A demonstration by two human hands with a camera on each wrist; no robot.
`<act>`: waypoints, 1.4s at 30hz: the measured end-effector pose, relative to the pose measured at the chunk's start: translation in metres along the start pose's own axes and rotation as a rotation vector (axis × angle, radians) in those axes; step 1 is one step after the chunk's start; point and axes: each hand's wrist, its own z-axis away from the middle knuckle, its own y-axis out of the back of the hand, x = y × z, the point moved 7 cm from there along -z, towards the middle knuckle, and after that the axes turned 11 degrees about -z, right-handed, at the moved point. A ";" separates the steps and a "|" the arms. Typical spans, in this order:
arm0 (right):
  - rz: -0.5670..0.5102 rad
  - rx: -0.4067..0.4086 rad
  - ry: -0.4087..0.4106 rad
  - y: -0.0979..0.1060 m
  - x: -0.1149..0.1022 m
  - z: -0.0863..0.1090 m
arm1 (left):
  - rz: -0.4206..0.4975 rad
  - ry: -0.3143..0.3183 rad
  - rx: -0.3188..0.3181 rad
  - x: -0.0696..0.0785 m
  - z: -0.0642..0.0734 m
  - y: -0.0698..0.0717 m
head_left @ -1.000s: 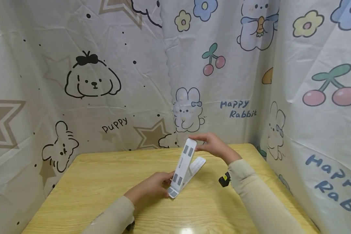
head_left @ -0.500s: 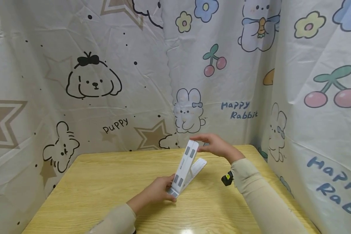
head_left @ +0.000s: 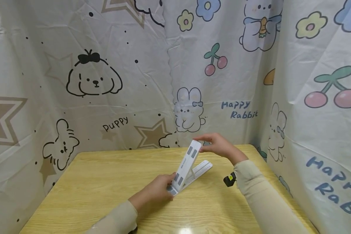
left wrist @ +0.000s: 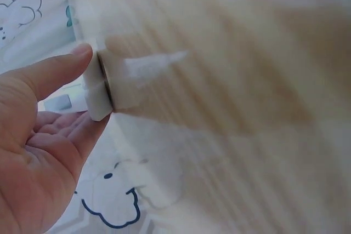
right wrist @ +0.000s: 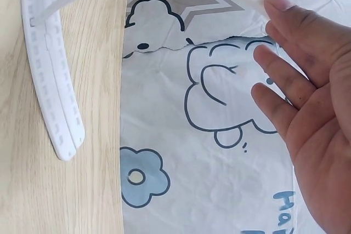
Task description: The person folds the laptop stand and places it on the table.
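Right grip (head_left: pixel 219 145) pinches the white stand (head_left: pixel 187 164), tilted farther right than before.

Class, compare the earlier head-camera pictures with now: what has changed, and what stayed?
The white stand has swung slightly rightward in the view, and the gap between its two sections looks a little wider. The right hand and left hand have shifted slightly right too. Neither let go; they still hold its upper and lower ends.
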 end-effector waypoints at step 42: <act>-0.005 0.197 -0.004 0.001 0.003 0.038 | -0.070 -0.101 -0.044 -0.032 -0.028 0.022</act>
